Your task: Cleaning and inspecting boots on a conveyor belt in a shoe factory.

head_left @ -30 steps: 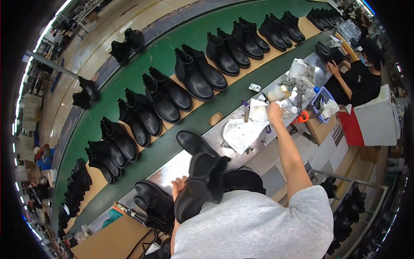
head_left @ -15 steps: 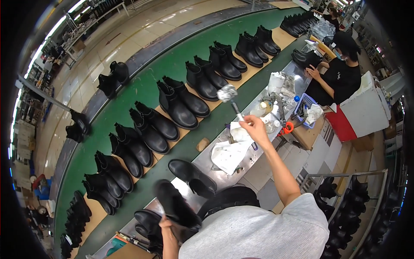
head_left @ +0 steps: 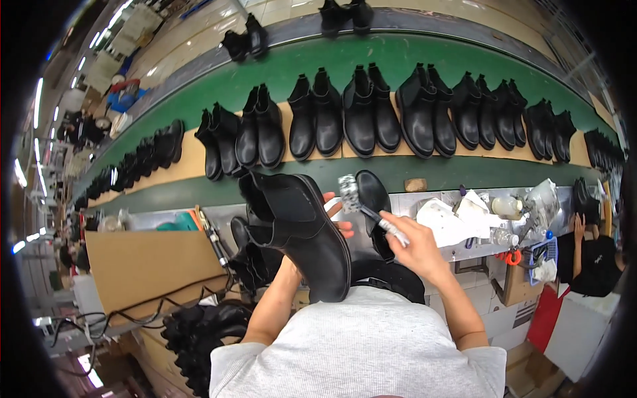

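Note:
A black ankle boot (head_left: 315, 242) stands tilted in front of my chest, toe downward and its opening toward the upper left. Gripping it is my left hand (head_left: 338, 217), whose fingers show past the boot's right side while the palm is hidden behind it. My right hand (head_left: 415, 247) is closed round the handle of a brush with a fluffy black-and-white head (head_left: 348, 194). The brush head is close to the right of the held boot, just beyond my left fingertips. Behind the brush another black boot (head_left: 373, 194) lies on the metal bench.
Pairs of black boots (head_left: 361, 123) line a cardboard strip on the green belt (head_left: 318, 56). White cloths (head_left: 438, 219), bottles (head_left: 506, 207), orange-handled scissors (head_left: 509, 257) and a blue basket (head_left: 544, 255) are at right, beside a co-worker (head_left: 597, 262). Cardboard (head_left: 152, 265) and coiled cables lie left.
My view has swung round to the left. The boot in my left hand has risen in front of me, and my right hand has brought the brush in close to it.

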The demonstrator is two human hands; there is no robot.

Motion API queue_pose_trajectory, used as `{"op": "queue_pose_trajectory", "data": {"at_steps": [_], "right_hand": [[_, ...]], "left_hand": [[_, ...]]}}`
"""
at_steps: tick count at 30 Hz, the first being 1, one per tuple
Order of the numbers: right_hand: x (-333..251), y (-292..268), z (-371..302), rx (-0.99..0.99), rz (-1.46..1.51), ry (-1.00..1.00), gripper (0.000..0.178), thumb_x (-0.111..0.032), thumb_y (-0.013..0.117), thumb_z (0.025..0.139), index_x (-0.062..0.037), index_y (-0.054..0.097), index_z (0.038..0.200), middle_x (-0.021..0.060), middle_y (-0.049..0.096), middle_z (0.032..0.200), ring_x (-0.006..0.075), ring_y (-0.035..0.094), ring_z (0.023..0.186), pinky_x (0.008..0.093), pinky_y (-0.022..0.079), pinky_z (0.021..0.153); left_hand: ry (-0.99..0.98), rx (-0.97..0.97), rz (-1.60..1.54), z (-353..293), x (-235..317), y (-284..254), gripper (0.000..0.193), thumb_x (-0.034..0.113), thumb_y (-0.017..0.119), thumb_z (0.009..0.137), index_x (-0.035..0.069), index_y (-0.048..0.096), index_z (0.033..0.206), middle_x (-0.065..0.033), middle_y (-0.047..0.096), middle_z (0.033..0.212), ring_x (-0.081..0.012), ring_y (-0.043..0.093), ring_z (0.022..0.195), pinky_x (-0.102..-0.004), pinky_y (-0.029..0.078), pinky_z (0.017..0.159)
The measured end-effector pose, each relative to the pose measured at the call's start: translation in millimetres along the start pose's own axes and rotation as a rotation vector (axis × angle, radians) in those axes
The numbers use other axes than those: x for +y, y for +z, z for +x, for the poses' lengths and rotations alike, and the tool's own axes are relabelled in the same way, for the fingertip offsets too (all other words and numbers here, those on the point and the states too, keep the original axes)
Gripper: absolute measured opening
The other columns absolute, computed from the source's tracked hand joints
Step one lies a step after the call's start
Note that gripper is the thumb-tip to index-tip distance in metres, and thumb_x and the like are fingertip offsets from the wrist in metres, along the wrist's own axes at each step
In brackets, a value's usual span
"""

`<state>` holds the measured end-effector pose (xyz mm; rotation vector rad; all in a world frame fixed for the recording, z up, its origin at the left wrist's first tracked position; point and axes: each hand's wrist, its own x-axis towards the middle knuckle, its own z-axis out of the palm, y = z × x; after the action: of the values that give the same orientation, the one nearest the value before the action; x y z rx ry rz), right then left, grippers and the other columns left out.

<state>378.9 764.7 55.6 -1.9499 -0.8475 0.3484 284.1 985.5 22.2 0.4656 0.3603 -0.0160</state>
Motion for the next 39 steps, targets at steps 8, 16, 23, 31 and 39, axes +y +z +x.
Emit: {"op": "queue_pose_trajectory", "data": {"at_steps": [8,16,23,31,39], "right_hand": [[-18,-3,-7,-0.134,-0.044,0.012,0.039,-0.009,0.065,0.078,-0.0067,0.057,0.117,0.0119,0.056,0.072,0.026,0.054,0.059,0.0338,0.044,0.054],[-36,-49,-16,0.036,-0.035,-0.001,0.035,0.0,0.067,0.07,-0.0028,0.065,0.105,0.0115,0.062,0.074,0.0173,0.058,0.06,0.0264,0.045,0.056],[-52,-38,25,0.169,-0.147,-0.422,0.035,0.002,0.07,0.063,-0.0062,0.067,0.097,0.0043,0.056,0.067,0.0173,0.052,0.055,0.0279,0.043,0.048],[-47,-35,33,0.166,-0.211,-0.503,0.034,0.003,0.069,0.063,-0.0066,0.067,0.096,0.003,0.053,0.064,0.0154,0.051,0.054,0.0263,0.042,0.046],[-43,-36,35,0.148,-0.224,-0.51,0.035,0.003,0.068,0.062,-0.0061,0.067,0.096,0.004,0.054,0.064,0.0161,0.05,0.054,0.027,0.042,0.046]], "left_hand": [[0.001,-0.182,-0.429,-9,-20,-39,0.088,0.062,0.062,0.071,0.005,0.033,0.132,-0.0263,0.05,0.116,-0.0444,0.055,0.101,-0.0508,0.052,0.081],[-0.068,-0.356,-0.363,-2,-6,-23,0.09,0.061,0.066,0.067,0.004,0.035,0.129,-0.0292,0.052,0.106,-0.0466,0.053,0.104,-0.0552,0.05,0.08],[-0.203,-0.173,-0.193,4,-12,3,0.049,0.042,0.052,0.085,0.003,0.048,0.114,-0.022,0.056,0.087,-0.0404,0.058,0.085,-0.0488,0.053,0.072],[-0.248,-0.149,-0.239,7,-23,-3,0.067,0.056,0.053,0.077,0.001,0.047,0.115,-0.0276,0.056,0.088,-0.0436,0.059,0.084,-0.0509,0.051,0.075],[-0.154,-0.201,-0.21,9,-28,3,0.069,0.058,0.052,0.076,0.0,0.047,0.113,-0.0259,0.057,0.085,-0.0419,0.059,0.082,-0.0498,0.05,0.077]]}}
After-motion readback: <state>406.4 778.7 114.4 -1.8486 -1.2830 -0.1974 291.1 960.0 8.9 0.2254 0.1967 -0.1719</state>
